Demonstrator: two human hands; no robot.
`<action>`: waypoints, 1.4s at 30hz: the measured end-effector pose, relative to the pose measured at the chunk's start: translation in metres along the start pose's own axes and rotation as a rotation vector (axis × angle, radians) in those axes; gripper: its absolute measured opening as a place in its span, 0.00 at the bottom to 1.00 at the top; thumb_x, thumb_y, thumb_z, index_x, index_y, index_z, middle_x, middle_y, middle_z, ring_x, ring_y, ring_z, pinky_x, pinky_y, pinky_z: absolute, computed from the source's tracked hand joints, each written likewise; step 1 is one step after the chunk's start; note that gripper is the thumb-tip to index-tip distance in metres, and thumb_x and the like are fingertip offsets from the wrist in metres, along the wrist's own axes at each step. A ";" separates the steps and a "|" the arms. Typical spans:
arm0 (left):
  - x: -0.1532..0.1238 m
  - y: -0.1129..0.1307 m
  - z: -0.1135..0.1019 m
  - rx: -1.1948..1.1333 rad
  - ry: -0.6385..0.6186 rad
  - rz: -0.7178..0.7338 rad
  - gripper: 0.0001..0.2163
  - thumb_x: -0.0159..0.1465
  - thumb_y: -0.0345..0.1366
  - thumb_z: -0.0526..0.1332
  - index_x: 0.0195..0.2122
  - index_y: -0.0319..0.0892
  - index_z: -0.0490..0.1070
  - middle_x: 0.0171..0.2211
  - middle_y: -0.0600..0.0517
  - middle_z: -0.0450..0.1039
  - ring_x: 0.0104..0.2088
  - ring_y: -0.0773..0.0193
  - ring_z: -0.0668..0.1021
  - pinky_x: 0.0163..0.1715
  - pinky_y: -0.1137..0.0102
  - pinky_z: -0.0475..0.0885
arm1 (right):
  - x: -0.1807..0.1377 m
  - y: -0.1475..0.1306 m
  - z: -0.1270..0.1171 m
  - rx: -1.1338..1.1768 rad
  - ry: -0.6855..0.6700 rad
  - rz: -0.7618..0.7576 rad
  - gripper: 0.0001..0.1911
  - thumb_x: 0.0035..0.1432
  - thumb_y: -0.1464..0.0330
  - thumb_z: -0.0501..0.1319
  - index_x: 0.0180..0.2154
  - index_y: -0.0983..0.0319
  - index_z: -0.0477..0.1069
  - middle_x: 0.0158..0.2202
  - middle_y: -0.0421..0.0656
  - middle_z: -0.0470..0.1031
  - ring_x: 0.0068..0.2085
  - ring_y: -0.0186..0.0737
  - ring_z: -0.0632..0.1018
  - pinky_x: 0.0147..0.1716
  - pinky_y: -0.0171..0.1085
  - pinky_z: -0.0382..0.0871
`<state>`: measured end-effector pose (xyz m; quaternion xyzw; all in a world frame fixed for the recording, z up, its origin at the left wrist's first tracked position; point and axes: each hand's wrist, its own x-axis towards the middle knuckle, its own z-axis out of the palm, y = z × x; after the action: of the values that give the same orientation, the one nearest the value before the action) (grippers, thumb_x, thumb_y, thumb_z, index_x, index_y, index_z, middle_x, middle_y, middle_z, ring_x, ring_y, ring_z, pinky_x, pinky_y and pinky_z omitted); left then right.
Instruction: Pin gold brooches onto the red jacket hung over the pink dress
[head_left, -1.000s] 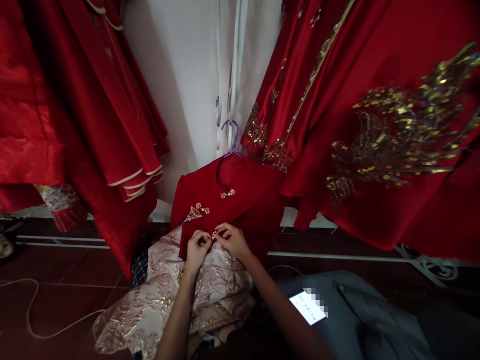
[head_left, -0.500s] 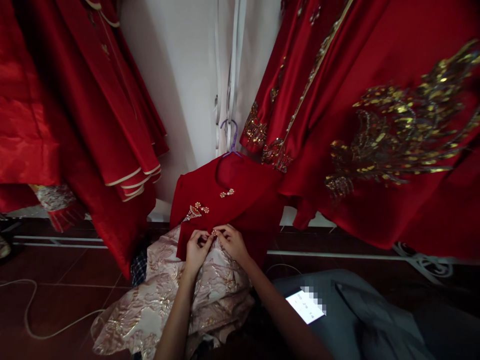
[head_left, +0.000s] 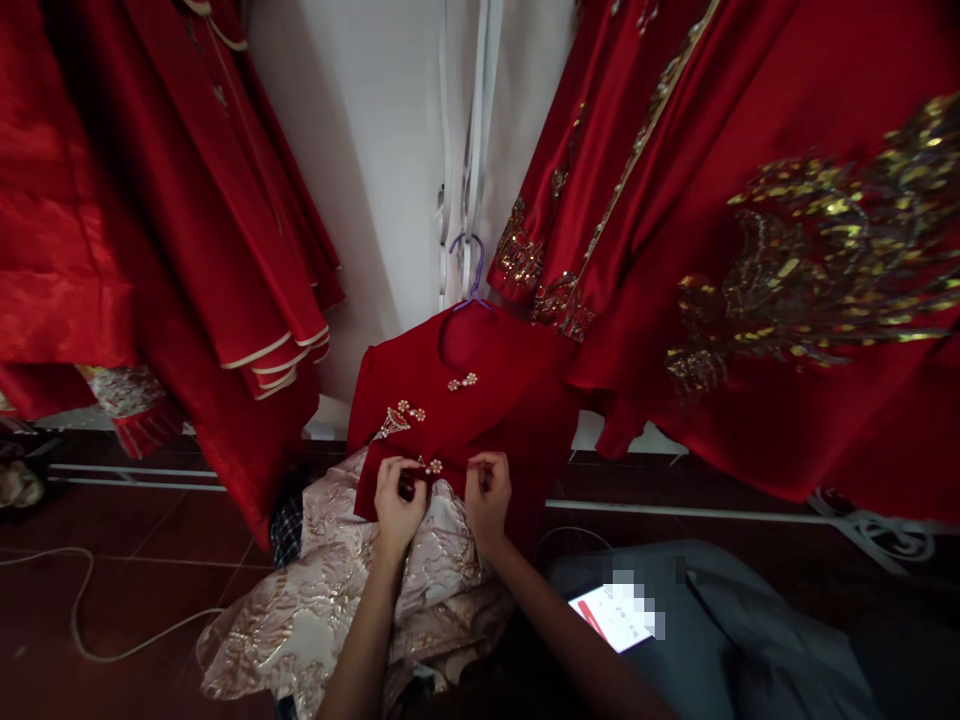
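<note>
A red jacket [head_left: 510, 400] hangs from a purple hanger [head_left: 477, 275] in front of me. Its front carries a beaded clasp [head_left: 463, 381] near the neckline and a fan-shaped beaded ornament [head_left: 393, 423] to the left. My left hand [head_left: 400, 503] is closed in a pinch on the jacket's edge, right beside a small flower-shaped beaded clasp [head_left: 432, 466]. To the right of that clasp, apart from it, my right hand [head_left: 487, 500] is pinched in front of the jacket. What its fingertips hold, if anything, is too small to tell.
Pale gold-patterned fabric [head_left: 322, 610] lies under my forearms. Red garments [head_left: 217, 230] hang on the left, and a sequined red garment [head_left: 750, 420] on the right. A lit phone [head_left: 611, 618] rests on grey cloth [head_left: 675, 620]. A white cable [head_left: 142, 630] crosses the floor.
My right hand has moved away from the beaded clasp to the right, its fingers curling into a pinch. My left hand stays beside the clasp. The view has shifted slightly.
</note>
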<state>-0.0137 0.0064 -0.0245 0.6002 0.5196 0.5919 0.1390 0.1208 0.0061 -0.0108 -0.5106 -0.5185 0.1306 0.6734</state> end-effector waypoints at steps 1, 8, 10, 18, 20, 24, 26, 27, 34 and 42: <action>0.000 0.001 0.000 0.013 -0.048 0.014 0.09 0.55 0.29 0.58 0.37 0.43 0.70 0.37 0.49 0.66 0.37 0.63 0.72 0.36 0.70 0.69 | -0.002 0.002 0.002 -0.014 -0.038 -0.034 0.04 0.56 0.71 0.52 0.31 0.61 0.65 0.30 0.42 0.65 0.29 0.35 0.67 0.27 0.34 0.63; 0.001 -0.002 0.002 0.138 -0.096 0.067 0.08 0.54 0.37 0.62 0.36 0.45 0.73 0.37 0.50 0.66 0.41 0.60 0.72 0.44 0.66 0.67 | -0.009 0.019 0.014 -0.053 -0.270 -0.077 0.12 0.56 0.72 0.52 0.42 0.60 0.68 0.37 0.45 0.70 0.36 0.38 0.72 0.36 0.38 0.69; 0.001 -0.004 0.001 0.157 -0.105 0.075 0.08 0.54 0.37 0.62 0.36 0.46 0.74 0.36 0.50 0.66 0.41 0.60 0.72 0.43 0.66 0.67 | -0.008 0.020 0.013 -0.058 -0.292 -0.070 0.12 0.56 0.72 0.52 0.41 0.60 0.69 0.37 0.45 0.70 0.36 0.38 0.72 0.37 0.38 0.69; 0.003 -0.014 0.001 0.041 -0.162 0.059 0.08 0.56 0.38 0.62 0.36 0.45 0.74 0.35 0.50 0.67 0.38 0.62 0.72 0.39 0.69 0.69 | -0.007 0.020 0.012 -0.071 -0.315 -0.072 0.12 0.54 0.73 0.53 0.39 0.60 0.72 0.35 0.44 0.72 0.34 0.38 0.73 0.36 0.37 0.69; 0.004 -0.015 0.001 -0.004 -0.169 0.023 0.08 0.56 0.39 0.62 0.35 0.43 0.74 0.34 0.50 0.66 0.34 0.65 0.73 0.34 0.72 0.69 | -0.007 0.021 0.012 -0.070 -0.318 -0.062 0.12 0.53 0.72 0.54 0.39 0.60 0.72 0.34 0.43 0.72 0.33 0.37 0.73 0.35 0.36 0.69; 0.006 -0.013 0.000 -0.056 -0.165 -0.012 0.09 0.55 0.41 0.63 0.33 0.42 0.74 0.34 0.51 0.67 0.29 0.68 0.72 0.28 0.74 0.69 | -0.006 0.020 0.010 -0.055 -0.331 -0.045 0.12 0.52 0.72 0.56 0.38 0.60 0.73 0.33 0.43 0.73 0.31 0.37 0.73 0.34 0.35 0.69; 0.007 -0.010 -0.001 -0.076 -0.166 -0.004 0.09 0.55 0.41 0.63 0.32 0.41 0.73 0.34 0.50 0.69 0.31 0.67 0.74 0.29 0.74 0.70 | -0.006 0.019 0.008 -0.041 -0.341 -0.044 0.12 0.52 0.73 0.55 0.38 0.60 0.73 0.34 0.43 0.73 0.32 0.37 0.74 0.34 0.35 0.69; 0.008 -0.008 -0.001 -0.084 -0.174 0.000 0.08 0.55 0.41 0.63 0.31 0.41 0.72 0.34 0.50 0.70 0.32 0.67 0.74 0.30 0.74 0.70 | -0.006 0.018 0.008 -0.034 -0.346 -0.044 0.12 0.52 0.73 0.55 0.38 0.60 0.73 0.34 0.44 0.74 0.33 0.37 0.74 0.34 0.35 0.69; 0.008 -0.007 -0.002 -0.061 -0.237 -0.052 0.10 0.56 0.41 0.62 0.33 0.40 0.69 0.31 0.51 0.70 0.32 0.67 0.75 0.31 0.73 0.73 | -0.007 0.020 0.008 -0.012 -0.347 -0.058 0.11 0.54 0.73 0.54 0.37 0.60 0.73 0.34 0.44 0.74 0.35 0.38 0.75 0.35 0.35 0.69; 0.007 -0.005 -0.012 -0.014 -0.314 -0.012 0.08 0.59 0.39 0.59 0.34 0.41 0.71 0.33 0.51 0.70 0.32 0.68 0.74 0.34 0.72 0.72 | -0.006 0.018 0.008 -0.016 -0.347 -0.051 0.11 0.56 0.72 0.53 0.37 0.60 0.73 0.34 0.43 0.74 0.34 0.37 0.74 0.35 0.35 0.68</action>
<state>-0.0283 0.0086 -0.0216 0.6815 0.4907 0.4935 0.2264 0.1182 0.0139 -0.0300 -0.4726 -0.6408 0.1957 0.5725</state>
